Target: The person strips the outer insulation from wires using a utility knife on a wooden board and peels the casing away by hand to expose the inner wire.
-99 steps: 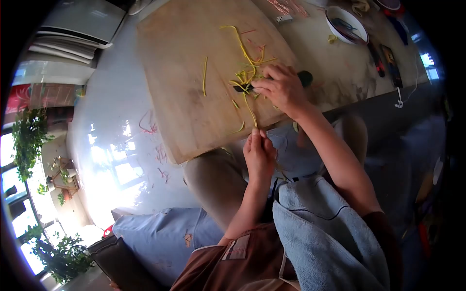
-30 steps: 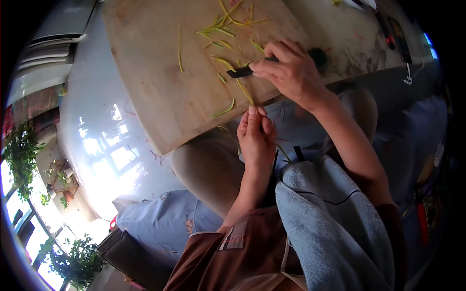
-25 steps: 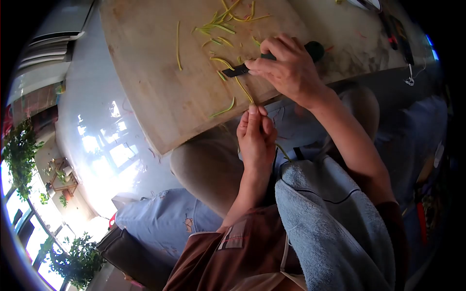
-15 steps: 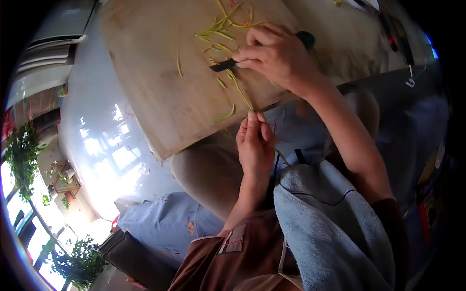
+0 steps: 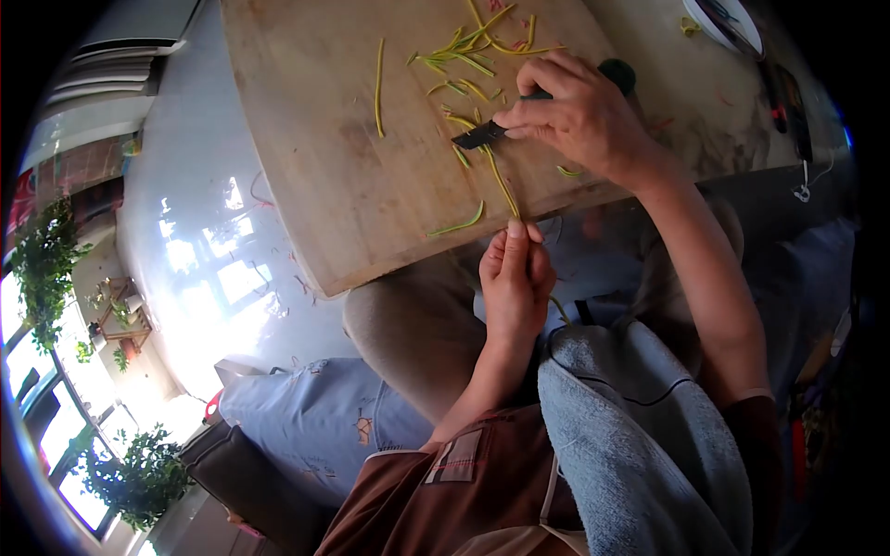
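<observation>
My left hand (image 5: 517, 273) pinches a thin yellow-green strand (image 5: 502, 181) just off the near edge of a wooden board (image 5: 324, 204). The strand runs from my fingertips up onto the board. My right hand (image 5: 584, 116) grips a knife (image 5: 479, 135), its dark blade lying across the strand and its green handle end showing behind the hand. Beyond the blade lies a loose pile of similar strands (image 5: 459, 51). One straight piece (image 5: 379, 88) rests apart on the left, and a short curved piece (image 5: 459, 222) lies near the board's edge.
A white dish (image 5: 732, 23) and dark-handled tools (image 5: 788, 111) are at the upper right. A blue-grey towel (image 5: 640, 417) lies over my lap. Potted plants (image 5: 134, 477) stand by the bright windows on the left, beside a glossy floor (image 5: 204, 185).
The whole view has shifted, so the board and hands appear further right. The knife still lies across the strand, and both hands keep their holds.
</observation>
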The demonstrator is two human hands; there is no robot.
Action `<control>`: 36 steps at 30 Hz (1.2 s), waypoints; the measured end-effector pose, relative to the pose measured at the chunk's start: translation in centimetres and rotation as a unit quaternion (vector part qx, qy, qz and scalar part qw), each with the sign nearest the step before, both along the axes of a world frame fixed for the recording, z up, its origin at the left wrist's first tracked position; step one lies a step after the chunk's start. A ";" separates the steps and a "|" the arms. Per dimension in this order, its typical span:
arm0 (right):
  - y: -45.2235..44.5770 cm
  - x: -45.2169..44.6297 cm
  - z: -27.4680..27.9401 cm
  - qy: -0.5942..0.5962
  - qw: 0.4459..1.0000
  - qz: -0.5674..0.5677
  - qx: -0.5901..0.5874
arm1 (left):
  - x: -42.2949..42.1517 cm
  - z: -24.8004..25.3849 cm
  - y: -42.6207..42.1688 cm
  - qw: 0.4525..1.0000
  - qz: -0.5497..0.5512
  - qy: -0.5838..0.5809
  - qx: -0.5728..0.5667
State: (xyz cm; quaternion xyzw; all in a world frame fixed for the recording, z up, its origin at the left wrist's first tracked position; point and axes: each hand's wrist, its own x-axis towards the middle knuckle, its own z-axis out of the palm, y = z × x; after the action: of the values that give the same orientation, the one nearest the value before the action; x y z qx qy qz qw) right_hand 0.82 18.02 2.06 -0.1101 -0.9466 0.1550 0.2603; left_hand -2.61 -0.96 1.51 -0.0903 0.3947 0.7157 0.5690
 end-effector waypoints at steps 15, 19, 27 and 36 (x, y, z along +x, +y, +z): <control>-1.6 -1.6 -0.6 0.020 0.999 -0.026 -0.001 | 0.0 0.0 0.0 0.999 -0.003 0.004 -0.033; -1.9 -2.2 -0.7 0.032 0.999 -0.030 0.015 | 0.1 -0.1 0.1 0.998 -0.010 0.033 -0.044; 0.4 -1.9 -0.8 0.049 0.998 0.034 0.013 | -0.2 -0.6 -0.4 0.999 -0.019 0.034 -0.013; -0.4 -3.4 -1.3 0.056 0.998 0.032 -0.004 | -0.6 0.0 -0.1 0.997 -0.011 0.022 -0.066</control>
State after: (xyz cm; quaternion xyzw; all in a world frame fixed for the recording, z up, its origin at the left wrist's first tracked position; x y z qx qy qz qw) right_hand -2.53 17.59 0.76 -0.0720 -0.9329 0.1730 0.3075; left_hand -3.19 -1.04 1.49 -0.1077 0.4548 0.6837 0.5604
